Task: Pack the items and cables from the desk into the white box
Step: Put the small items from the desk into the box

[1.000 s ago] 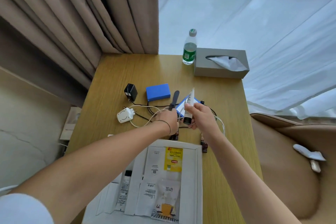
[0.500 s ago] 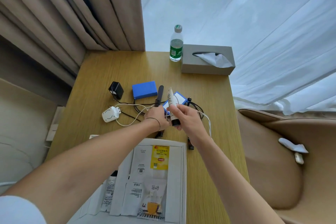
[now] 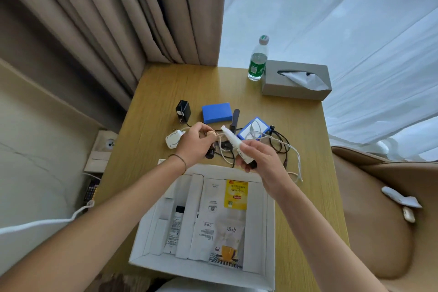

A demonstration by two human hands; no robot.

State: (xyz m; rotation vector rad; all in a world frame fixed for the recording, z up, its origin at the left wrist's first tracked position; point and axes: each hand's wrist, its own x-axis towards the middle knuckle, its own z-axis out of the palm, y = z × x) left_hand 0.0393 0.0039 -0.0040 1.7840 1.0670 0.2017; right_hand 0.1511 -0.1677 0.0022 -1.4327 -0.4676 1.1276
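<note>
Right hand (image 3: 258, 159) closed around a white tube (image 3: 234, 143), black cap end down at the palm, flat end tilted up and to the left, above the far edge of the box (image 3: 270, 232). Left hand (image 3: 194, 142) just left of the tube, fingers curled shut on a small dark item; what exactly, cannot tell, partly hidden under the hand. Thin band on the left wrist.

Box open on the desk (image 3: 166, 83), at the near edge. Inside the box: a yellow tea sachet (image 3: 235, 194) at the far side, a printed sachet with a cup picture (image 3: 228, 244) nearer, white packets to the left of these, and a small bottle (image 3: 175, 227) with black cap in a narrow slot at the left side.

Beyond the box, around both hands: tangled white and black cables (image 3: 282, 147), touching each other. White charger (image 3: 173, 140) beyond the box at its left. Black adapter (image 3: 183, 111) farther back, blue block (image 3: 216, 112) beside it, a dark slim item next to the block, and a blue-edged card (image 3: 253, 128) under a white cable loop.

Far from the box, at the desk's back edge: water bottle (image 3: 258, 59) upright, touching or almost touching a grey tissue box (image 3: 296, 80).
</note>
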